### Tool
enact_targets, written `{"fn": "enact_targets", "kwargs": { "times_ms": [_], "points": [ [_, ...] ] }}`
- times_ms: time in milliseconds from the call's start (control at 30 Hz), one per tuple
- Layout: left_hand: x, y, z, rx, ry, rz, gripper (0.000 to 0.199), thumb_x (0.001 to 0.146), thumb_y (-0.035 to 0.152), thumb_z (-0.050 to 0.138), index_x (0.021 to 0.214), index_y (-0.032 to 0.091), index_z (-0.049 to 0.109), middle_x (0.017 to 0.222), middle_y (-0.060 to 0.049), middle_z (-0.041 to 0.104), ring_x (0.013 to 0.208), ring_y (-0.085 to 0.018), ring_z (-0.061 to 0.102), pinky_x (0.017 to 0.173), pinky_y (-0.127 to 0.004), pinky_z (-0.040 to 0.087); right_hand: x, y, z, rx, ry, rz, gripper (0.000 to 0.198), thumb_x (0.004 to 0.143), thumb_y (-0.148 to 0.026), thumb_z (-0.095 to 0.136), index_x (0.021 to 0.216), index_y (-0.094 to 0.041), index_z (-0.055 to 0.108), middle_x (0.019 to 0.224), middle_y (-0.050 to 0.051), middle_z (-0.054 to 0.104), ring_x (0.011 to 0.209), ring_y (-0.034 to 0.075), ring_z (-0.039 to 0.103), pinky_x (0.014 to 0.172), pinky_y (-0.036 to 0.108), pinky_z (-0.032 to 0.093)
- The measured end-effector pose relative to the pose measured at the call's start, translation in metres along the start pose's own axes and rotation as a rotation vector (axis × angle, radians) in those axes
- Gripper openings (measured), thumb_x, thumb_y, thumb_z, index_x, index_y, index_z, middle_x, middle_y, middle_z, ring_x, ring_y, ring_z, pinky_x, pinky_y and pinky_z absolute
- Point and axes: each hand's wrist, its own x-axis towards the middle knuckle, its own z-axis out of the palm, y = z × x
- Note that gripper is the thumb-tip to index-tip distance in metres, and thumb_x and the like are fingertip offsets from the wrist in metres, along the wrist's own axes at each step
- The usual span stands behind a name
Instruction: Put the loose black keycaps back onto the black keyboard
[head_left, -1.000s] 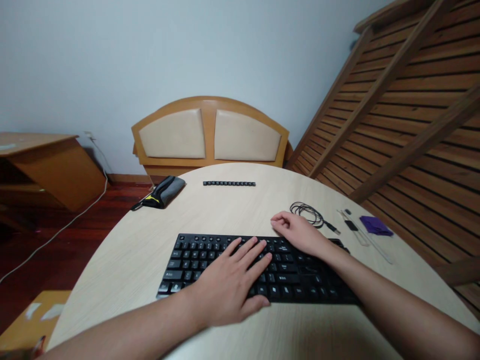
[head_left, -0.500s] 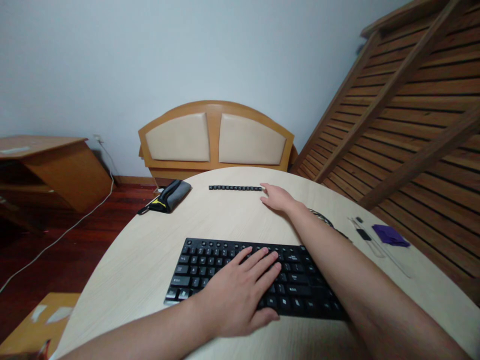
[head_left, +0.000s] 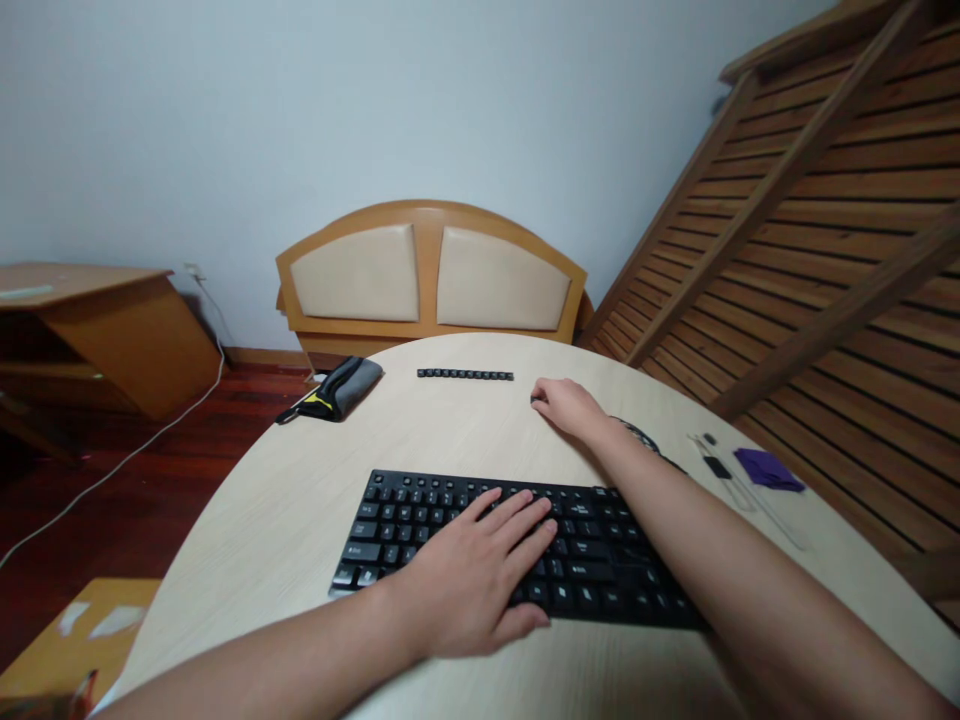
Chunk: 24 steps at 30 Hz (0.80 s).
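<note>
A black keyboard [head_left: 375,535] lies near the front of the round table. My left hand [head_left: 480,575] rests flat across its keys, fingers spread. Farther back, a straight row of small black keycaps [head_left: 465,374] stands on the table. My right hand [head_left: 566,405] is just to the right of that row, thumb and fingers pinched on a small dark keycap [head_left: 534,400]. Most of this keycap is hidden by the fingers. My right forearm passes over the right end of the keyboard and covers part of it.
A grey, black and yellow folded cloth item [head_left: 341,390] lies at the table's left edge. On the right are a coiled black cable [head_left: 637,432], a thin wire tool [head_left: 739,490] and a purple cloth [head_left: 769,468]. A wooden headboard [head_left: 427,270] stands behind the table.
My right hand has taken a keycap from the right end of the row and drawn it slightly right and nearer. The row is shorter. My left hand stays on the keyboard.
</note>
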Motion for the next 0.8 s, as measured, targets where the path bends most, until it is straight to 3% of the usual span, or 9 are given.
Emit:
{"fn": "enact_targets", "kwargs": {
  "times_ms": [167,400,500,600,800],
  "points": [
    [-0.004,-0.001,0.0,0.033,0.013,0.005,0.068,0.104,0.054,0.035,0.156,0.011,0.03,0.163,-0.014,0.026,0.151,-0.03,0.023,0.124,-0.049,0.017,-0.057,0.006,-0.014,0.116,0.001,-0.037,0.013,0.09,-0.024,0.066,0.099,-0.018,0.072,0.098,0.01,0.075,0.094,0.024,0.068,0.088,0.037,0.05],
    [-0.006,0.003,-0.016,0.069,0.038,-0.01,0.061,0.094,0.054,0.053,0.138,0.011,0.051,0.148,-0.016,0.048,0.136,-0.033,0.044,0.118,-0.05,0.03,-0.133,0.003,-0.018,0.454,-0.033,-0.086,0.025,0.098,-0.035,0.052,0.11,-0.018,0.067,0.097,0.005,0.075,0.087,0.017,0.071,0.077,0.027,0.054],
    [-0.001,0.009,-0.024,0.074,0.035,-0.04,0.045,0.092,0.053,0.058,0.111,0.012,0.062,0.12,-0.014,0.061,0.113,-0.032,0.055,0.104,-0.052,0.044,-0.147,-0.004,-0.008,0.686,-0.069,-0.042,0.028,0.095,-0.04,0.056,0.106,-0.017,0.067,0.091,0.005,0.074,0.085,0.019,0.071,0.075,0.03,0.054],
    [0.003,0.013,-0.026,0.075,0.025,-0.08,0.031,0.097,0.046,0.053,0.092,0.016,0.059,0.098,-0.009,0.06,0.095,-0.029,0.056,0.087,-0.05,0.051,-0.154,-0.014,0.0,0.794,-0.073,-0.001,0.027,0.094,-0.04,0.058,0.105,-0.018,0.068,0.087,0.005,0.074,0.082,0.019,0.07,0.073,0.031,0.053],
    [0.005,0.01,-0.017,-0.003,0.062,-0.15,0.02,0.1,0.031,0.045,0.107,0.016,0.058,0.098,-0.009,0.059,0.09,-0.027,0.056,0.08,-0.048,0.053,-0.165,-0.024,-0.002,0.772,-0.056,-0.117,0.023,0.095,-0.034,0.058,0.112,-0.022,0.067,0.105,0.004,0.075,0.095,0.018,0.07,0.083,0.03,0.054]
  ]
}}
